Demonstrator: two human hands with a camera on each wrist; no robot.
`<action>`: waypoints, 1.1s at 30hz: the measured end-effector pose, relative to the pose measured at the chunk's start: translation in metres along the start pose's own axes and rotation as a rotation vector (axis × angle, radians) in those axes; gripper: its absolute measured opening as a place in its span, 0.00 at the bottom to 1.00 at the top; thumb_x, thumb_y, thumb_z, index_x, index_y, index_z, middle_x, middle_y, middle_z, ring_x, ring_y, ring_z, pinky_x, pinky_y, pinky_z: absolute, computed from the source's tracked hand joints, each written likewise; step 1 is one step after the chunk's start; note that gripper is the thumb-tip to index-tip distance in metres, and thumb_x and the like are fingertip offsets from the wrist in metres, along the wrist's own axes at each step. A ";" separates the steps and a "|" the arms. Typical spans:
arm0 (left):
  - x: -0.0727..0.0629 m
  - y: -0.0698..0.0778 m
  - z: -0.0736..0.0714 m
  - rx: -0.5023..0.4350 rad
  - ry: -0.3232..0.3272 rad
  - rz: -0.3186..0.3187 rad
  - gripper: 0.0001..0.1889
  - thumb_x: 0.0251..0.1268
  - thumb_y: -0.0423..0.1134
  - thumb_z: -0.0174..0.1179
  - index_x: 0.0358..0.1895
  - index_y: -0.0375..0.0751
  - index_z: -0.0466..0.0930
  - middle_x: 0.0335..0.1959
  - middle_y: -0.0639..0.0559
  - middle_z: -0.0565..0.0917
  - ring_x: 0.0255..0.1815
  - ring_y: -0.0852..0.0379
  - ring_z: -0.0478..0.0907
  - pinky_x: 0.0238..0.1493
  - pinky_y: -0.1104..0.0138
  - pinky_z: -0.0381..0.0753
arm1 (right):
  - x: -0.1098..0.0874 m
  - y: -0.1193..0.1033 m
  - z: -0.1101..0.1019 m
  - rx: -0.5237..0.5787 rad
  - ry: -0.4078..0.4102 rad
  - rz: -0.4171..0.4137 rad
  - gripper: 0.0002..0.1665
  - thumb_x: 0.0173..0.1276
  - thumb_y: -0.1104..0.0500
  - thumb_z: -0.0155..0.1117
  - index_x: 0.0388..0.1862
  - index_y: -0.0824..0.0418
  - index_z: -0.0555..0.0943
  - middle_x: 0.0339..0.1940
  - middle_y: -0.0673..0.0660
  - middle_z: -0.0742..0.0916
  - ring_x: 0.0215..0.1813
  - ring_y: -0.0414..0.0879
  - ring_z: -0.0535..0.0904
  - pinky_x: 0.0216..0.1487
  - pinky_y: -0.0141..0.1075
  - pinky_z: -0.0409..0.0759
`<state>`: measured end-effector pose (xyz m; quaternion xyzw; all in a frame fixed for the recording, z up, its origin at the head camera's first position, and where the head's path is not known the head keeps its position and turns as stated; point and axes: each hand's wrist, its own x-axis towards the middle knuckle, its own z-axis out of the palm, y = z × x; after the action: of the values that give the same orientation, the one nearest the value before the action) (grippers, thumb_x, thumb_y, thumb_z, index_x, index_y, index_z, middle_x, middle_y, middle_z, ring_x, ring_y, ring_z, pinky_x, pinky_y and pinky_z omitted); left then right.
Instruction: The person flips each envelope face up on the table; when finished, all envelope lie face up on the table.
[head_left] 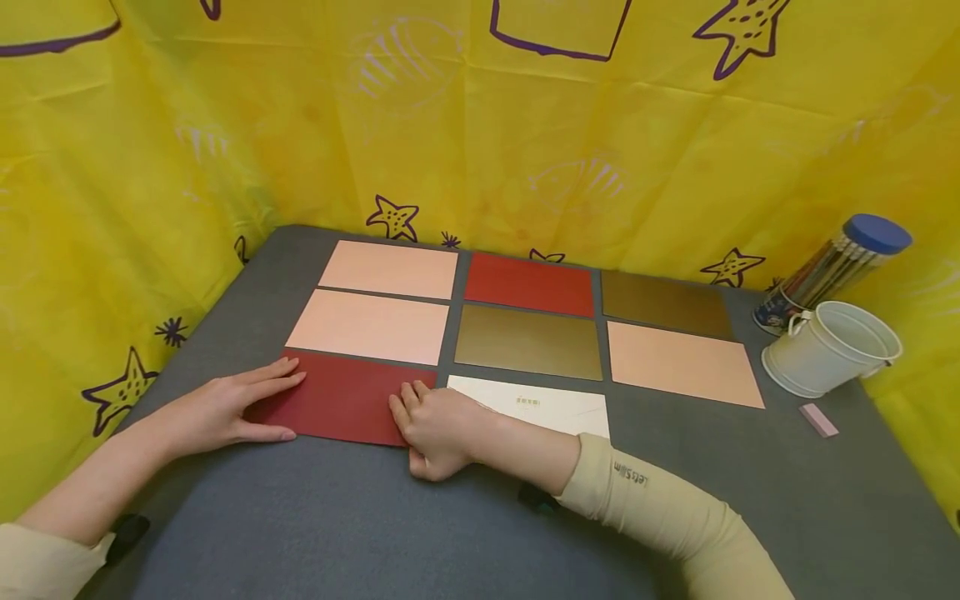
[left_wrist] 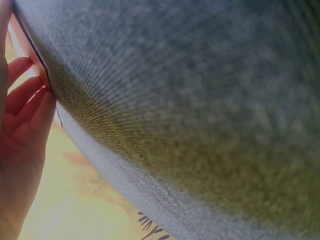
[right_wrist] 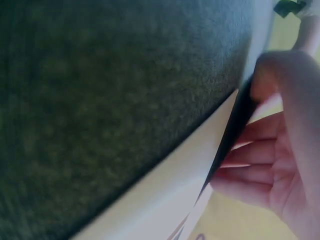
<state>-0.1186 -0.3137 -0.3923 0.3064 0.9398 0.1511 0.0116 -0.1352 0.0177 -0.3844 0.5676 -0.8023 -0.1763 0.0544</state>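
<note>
A dark red rectangular card (head_left: pixel 348 398) lies flat at the front left of a layout of cards on the grey table. My left hand (head_left: pixel 217 410) rests at its left edge, fingers extended onto the card and thumb by the front corner. At the card's right edge, my right hand (head_left: pixel 448 429) touches with bent fingertips, its thumb lower near the front corner. In the left wrist view, fingers (left_wrist: pixel 30 95) meet the thin card edge. The right wrist view shows fingers (right_wrist: pixel 255 160) against an edge beside a white card (right_wrist: pixel 165 175). My right forearm partly covers that white card (head_left: pixel 540 408) in the head view.
Pink cards (head_left: pixel 390 268), a red card (head_left: pixel 528 285) and brownish-gold cards (head_left: pixel 528 342) lie in rows behind. At the right stand a white bucket (head_left: pixel 825 350) and a blue-lidded tube of pencils (head_left: pixel 832 271), with a pink eraser (head_left: pixel 818 420) near them. Yellow patterned cloth (head_left: pixel 465 125) hangs behind.
</note>
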 end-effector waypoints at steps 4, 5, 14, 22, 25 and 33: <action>0.000 -0.002 0.001 -0.027 0.014 0.008 0.41 0.50 0.60 0.71 0.67 0.44 0.73 0.69 0.41 0.70 0.63 0.39 0.72 0.56 0.91 0.44 | -0.001 0.003 0.000 -0.036 0.060 -0.007 0.32 0.69 0.47 0.52 0.65 0.66 0.74 0.58 0.62 0.82 0.55 0.50 0.81 0.51 0.36 0.81; 0.000 -0.002 0.001 -0.031 0.018 0.010 0.41 0.50 0.60 0.71 0.67 0.44 0.73 0.69 0.41 0.70 0.63 0.38 0.72 0.56 0.91 0.44 | -0.001 0.004 0.001 -0.028 0.074 0.000 0.30 0.70 0.48 0.53 0.64 0.65 0.75 0.57 0.60 0.83 0.55 0.49 0.81 0.49 0.35 0.82; -0.004 -0.005 -0.005 -0.139 0.127 0.048 0.29 0.50 0.45 0.75 0.60 0.52 0.80 0.63 0.47 0.77 0.64 0.64 0.71 0.56 0.89 0.56 | -0.008 0.017 0.003 0.173 0.241 0.027 0.19 0.73 0.53 0.54 0.56 0.61 0.79 0.50 0.54 0.86 0.49 0.43 0.84 0.39 0.34 0.84; -0.007 -0.012 -0.015 -0.419 0.273 -0.078 0.19 0.56 0.23 0.66 0.51 0.42 0.85 0.47 0.59 0.86 0.48 0.75 0.78 0.44 0.83 0.74 | -0.009 0.028 0.005 0.536 0.454 0.086 0.15 0.72 0.58 0.60 0.54 0.59 0.82 0.46 0.48 0.88 0.38 0.37 0.86 0.36 0.28 0.81; -0.007 -0.012 -0.016 -0.497 0.276 -0.180 0.14 0.61 0.25 0.64 0.50 0.37 0.84 0.43 0.57 0.87 0.43 0.70 0.81 0.41 0.81 0.77 | -0.009 0.030 0.006 0.614 0.489 0.124 0.14 0.72 0.59 0.60 0.54 0.59 0.83 0.44 0.49 0.89 0.38 0.36 0.85 0.37 0.25 0.80; -0.002 -0.005 -0.018 -0.564 0.336 -0.420 0.12 0.68 0.39 0.62 0.50 0.37 0.82 0.38 0.57 0.87 0.33 0.58 0.79 0.31 0.71 0.75 | -0.007 0.034 0.010 0.868 0.632 0.249 0.09 0.70 0.60 0.63 0.46 0.62 0.83 0.32 0.50 0.87 0.23 0.34 0.75 0.27 0.21 0.73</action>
<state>-0.1222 -0.3236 -0.3763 0.0632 0.8925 0.4458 -0.0281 -0.1663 0.0363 -0.3813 0.4642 -0.8070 0.3575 0.0743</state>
